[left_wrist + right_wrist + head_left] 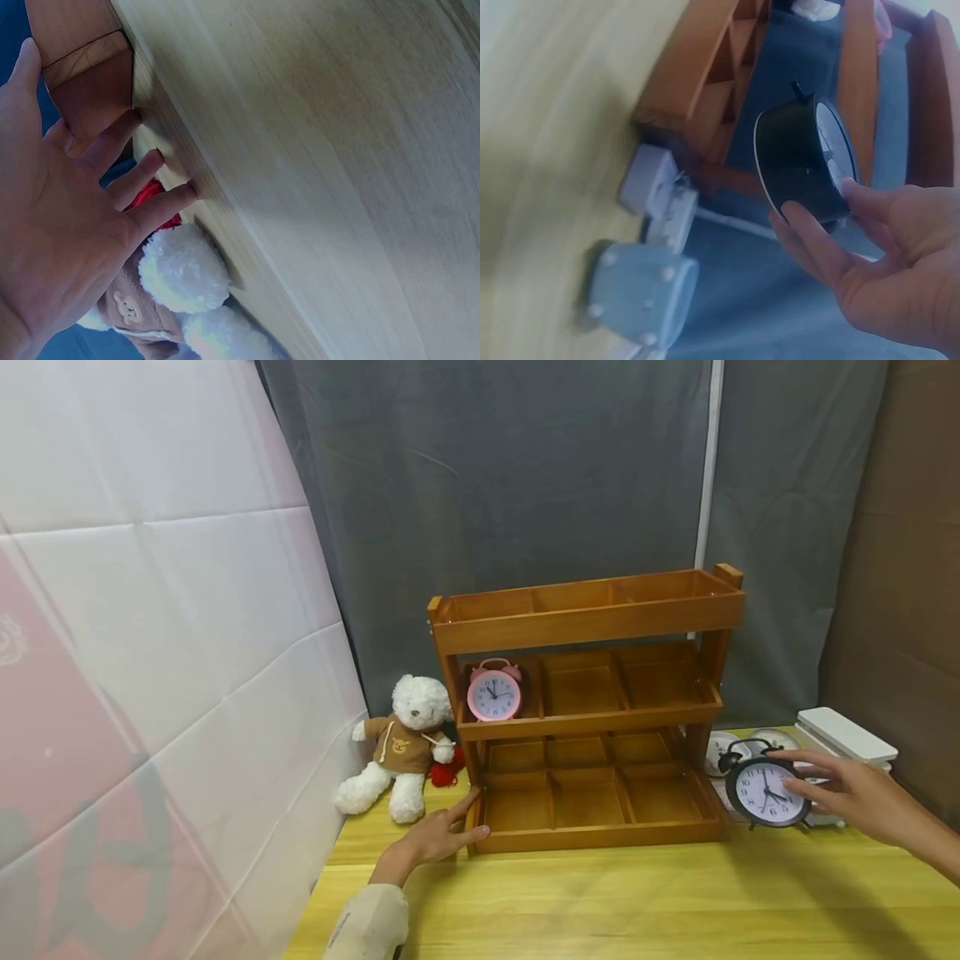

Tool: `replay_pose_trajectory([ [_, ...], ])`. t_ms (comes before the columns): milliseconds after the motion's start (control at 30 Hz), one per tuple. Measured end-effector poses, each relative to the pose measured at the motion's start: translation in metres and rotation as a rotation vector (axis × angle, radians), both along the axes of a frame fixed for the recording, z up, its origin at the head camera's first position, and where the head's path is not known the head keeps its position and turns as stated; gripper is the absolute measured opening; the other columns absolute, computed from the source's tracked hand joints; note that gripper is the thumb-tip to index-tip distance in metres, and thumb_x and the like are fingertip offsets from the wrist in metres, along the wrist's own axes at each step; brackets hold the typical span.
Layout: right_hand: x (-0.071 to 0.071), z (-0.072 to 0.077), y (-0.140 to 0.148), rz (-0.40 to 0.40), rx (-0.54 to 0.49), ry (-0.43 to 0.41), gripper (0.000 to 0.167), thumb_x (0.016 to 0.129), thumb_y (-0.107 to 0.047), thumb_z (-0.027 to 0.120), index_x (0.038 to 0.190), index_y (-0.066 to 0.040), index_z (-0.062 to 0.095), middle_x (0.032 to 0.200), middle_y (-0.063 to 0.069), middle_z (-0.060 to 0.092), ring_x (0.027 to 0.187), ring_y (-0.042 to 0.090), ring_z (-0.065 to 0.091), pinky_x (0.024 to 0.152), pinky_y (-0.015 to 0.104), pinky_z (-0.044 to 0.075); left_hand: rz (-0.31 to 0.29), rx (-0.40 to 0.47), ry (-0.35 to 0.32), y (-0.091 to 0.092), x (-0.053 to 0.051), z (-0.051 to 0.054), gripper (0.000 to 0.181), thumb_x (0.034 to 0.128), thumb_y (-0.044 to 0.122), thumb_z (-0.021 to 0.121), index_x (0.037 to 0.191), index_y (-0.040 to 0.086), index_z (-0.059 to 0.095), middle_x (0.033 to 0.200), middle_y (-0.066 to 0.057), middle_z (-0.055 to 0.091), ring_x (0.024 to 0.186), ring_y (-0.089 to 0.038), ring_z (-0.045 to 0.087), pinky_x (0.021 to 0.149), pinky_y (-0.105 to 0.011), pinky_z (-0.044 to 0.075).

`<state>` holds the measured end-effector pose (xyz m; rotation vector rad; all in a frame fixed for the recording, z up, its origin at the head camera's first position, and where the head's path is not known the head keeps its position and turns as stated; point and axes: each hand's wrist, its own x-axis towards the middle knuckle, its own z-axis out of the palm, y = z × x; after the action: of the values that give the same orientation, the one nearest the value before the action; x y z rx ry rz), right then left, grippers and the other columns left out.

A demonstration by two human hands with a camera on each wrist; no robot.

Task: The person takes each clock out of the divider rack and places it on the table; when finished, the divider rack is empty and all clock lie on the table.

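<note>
A black twin-bell alarm clock [768, 792] is pinched between the thumb and fingers of my right hand [851, 793], held up beside the right end of a brown wooden shelf rack [592, 839]. In the right wrist view the black clock [791, 154] shows its side, clear of the table. My left hand [442, 833] touches the rack's lower left corner, its fingers spread; in the left wrist view the hand [71, 202] lies against the wooden end piece [94, 97]. A pink alarm clock [493, 695] stands in the left compartment of the middle tier.
Left of the rack sits a white teddy bear [406, 747] in a brown hoodie, with a red item [446, 770] beside it. Behind the right hand are white boxy objects [847, 735] and round plates or discs [722, 752]. A grey curtain [510, 485] hangs behind.
</note>
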<state>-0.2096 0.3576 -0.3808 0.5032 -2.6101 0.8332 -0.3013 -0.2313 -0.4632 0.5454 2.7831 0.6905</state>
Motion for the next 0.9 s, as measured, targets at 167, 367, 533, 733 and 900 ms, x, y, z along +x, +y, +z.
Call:
replay_pose_trajectory([
  [167,0.009,-0.020,0.021,0.013,-0.060,-0.044,0.038,0.093,-0.007,0.077,0.130,-0.014,0.071,0.106,-0.005,0.075,0.081,-0.010,0.061,0.054,0.027,0.057,-0.014,0.001,0.015,0.000,0.002,0.001,0.087,0.0986,0.072,0.050,0.168,0.027,0.022,0.151,-0.025,0.052,0.134,-0.051,0.052,0.107,-0.069,0.040],
  [367,0.018,-0.039,0.040,-0.005,-0.086,-0.235,0.036,0.098,-0.011,0.072,0.133,-0.003,0.066,0.118,0.020,0.070,0.086,-0.011,0.060,0.060,0.038,0.062,0.001,0.000,0.003,0.000,0.002,0.001,0.087,0.0988,0.070,0.052,0.168,0.027,0.022,0.152,-0.022,0.052,0.135,-0.048,0.053,0.110,-0.063,0.041],
  [533,0.024,-0.057,0.050,-0.024,-0.122,-0.329,0.036,0.099,-0.010,0.071,0.133,0.000,0.064,0.125,0.022,0.065,0.089,-0.007,0.065,0.064,0.046,0.063,0.007,-0.016,0.009,0.000,0.001,0.000,0.085,0.0995,0.066,0.055,0.168,0.027,0.023,0.152,-0.020,0.054,0.134,-0.045,0.055,0.110,-0.061,0.043],
  [733,0.027,-0.074,0.060,-0.113,-0.154,-0.516,0.052,0.100,-0.018,0.071,0.138,0.013,0.053,0.135,0.051,0.045,0.103,0.051,0.069,0.075,0.051,0.063,0.009,-0.020,0.011,0.001,0.001,0.000,0.084,0.0996,0.066,0.054,0.168,0.027,0.023,0.151,-0.020,0.054,0.134,-0.045,0.055,0.109,-0.061,0.043],
  [900,0.027,-0.088,0.075,-0.152,-0.193,-0.602,0.054,0.105,-0.024,0.065,0.138,0.015,0.050,0.137,0.052,0.042,0.108,0.060,0.064,0.077,0.054,0.062,0.013,-0.022,0.007,0.001,0.000,-0.004,0.085,0.0989,0.069,0.053,0.168,0.028,0.023,0.151,-0.020,0.054,0.135,-0.045,0.053,0.110,-0.062,0.042],
])
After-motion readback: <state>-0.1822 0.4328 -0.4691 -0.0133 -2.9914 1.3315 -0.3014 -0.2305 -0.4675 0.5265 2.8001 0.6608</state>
